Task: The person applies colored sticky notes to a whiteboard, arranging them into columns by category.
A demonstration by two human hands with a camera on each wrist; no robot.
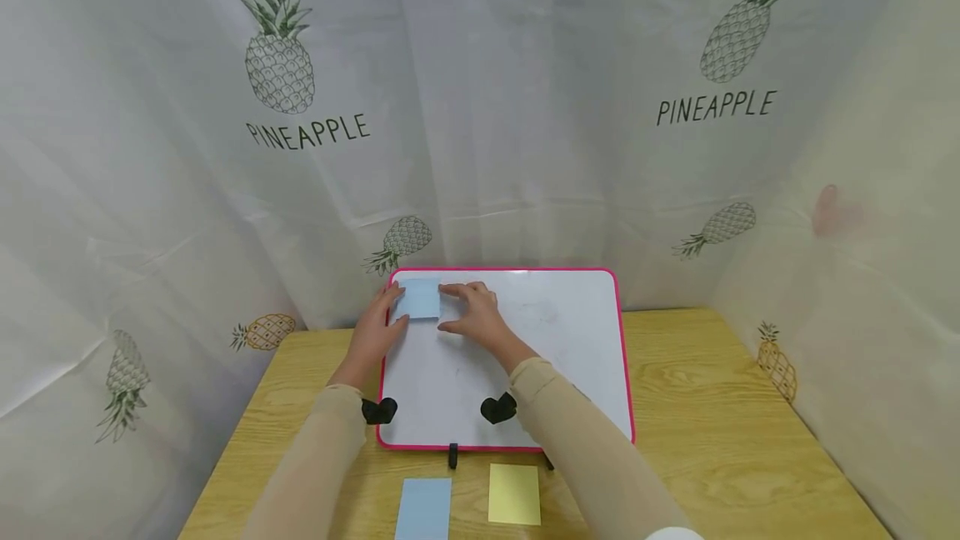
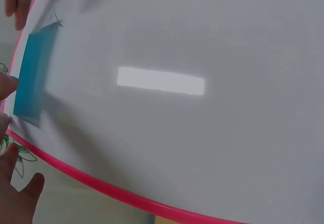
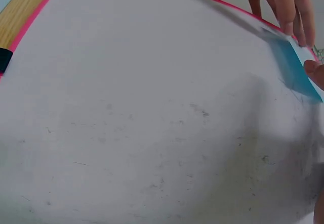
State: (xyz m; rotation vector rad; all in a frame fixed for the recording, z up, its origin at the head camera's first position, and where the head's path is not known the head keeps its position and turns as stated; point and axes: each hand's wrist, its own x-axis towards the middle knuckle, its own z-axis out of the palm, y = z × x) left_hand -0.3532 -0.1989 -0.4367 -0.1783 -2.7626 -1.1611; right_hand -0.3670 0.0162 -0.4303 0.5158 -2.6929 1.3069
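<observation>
A light blue sticky note lies at the upper left of a whiteboard with a pink rim. My left hand is at the note's left side, its fingertips along that edge and the thumb near the lower corner. From the other side my right hand reaches in, index fingertip at the upper right corner and thumb lower down, spread apart from it. In the left wrist view the note stands out from the board at an angle, with fingertips right at its edge. The right wrist view shows the note between fingertips too.
On the wooden table, in front of the board, lie another blue sticky note and a yellow one. A black support foot sticks out below the board. Behind hangs a pineapple-print curtain.
</observation>
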